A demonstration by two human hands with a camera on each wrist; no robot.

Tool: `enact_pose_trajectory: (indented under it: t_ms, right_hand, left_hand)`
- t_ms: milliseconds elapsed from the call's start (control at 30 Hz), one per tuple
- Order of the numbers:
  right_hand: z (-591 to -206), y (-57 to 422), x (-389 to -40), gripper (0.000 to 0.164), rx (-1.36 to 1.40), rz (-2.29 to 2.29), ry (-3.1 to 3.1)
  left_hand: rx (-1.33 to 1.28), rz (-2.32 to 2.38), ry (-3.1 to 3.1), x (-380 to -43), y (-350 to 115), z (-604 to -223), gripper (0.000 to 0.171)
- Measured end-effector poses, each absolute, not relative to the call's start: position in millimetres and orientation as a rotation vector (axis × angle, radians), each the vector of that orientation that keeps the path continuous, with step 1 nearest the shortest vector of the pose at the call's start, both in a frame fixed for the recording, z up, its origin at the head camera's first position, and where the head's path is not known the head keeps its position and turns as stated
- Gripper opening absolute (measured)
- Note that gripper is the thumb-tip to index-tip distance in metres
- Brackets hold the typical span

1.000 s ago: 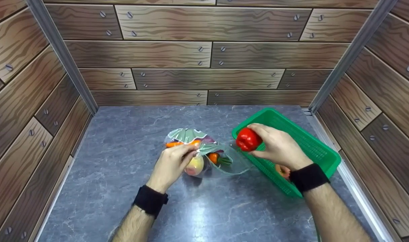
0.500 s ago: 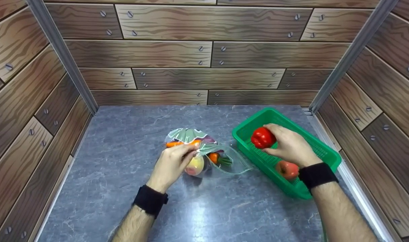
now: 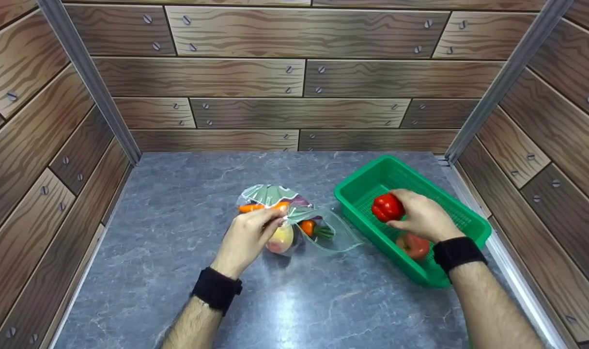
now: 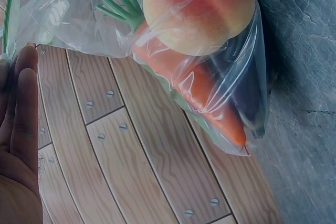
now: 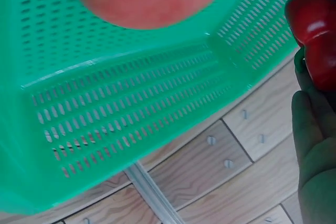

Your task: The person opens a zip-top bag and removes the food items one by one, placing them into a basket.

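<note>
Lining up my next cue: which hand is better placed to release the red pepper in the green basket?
Likely the right hand: it grips the red pepper, inside the rim of the green basket in the head view. The left hand pinches the clear bag.

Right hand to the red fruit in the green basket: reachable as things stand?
Probably not: the right hand is close, but holds the red pepper. Otherwise the open green basket leaves the red fruit accessible.
</note>
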State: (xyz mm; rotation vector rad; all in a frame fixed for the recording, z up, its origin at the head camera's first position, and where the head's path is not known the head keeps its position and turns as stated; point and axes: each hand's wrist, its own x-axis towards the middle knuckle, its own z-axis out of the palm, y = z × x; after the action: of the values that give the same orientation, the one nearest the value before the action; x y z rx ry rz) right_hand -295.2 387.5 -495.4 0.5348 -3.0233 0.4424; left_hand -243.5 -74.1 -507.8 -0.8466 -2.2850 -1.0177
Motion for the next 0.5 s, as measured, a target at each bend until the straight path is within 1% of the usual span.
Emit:
enact_pose_trajectory:
  t_ms: [500]
  right_hand:
    - [-523, 385, -296, 0.080, 0.476, 0.424, -3.175]
  left_hand:
    - [-0.850, -1.029, -2.271, -243, -72, -510, 0.016]
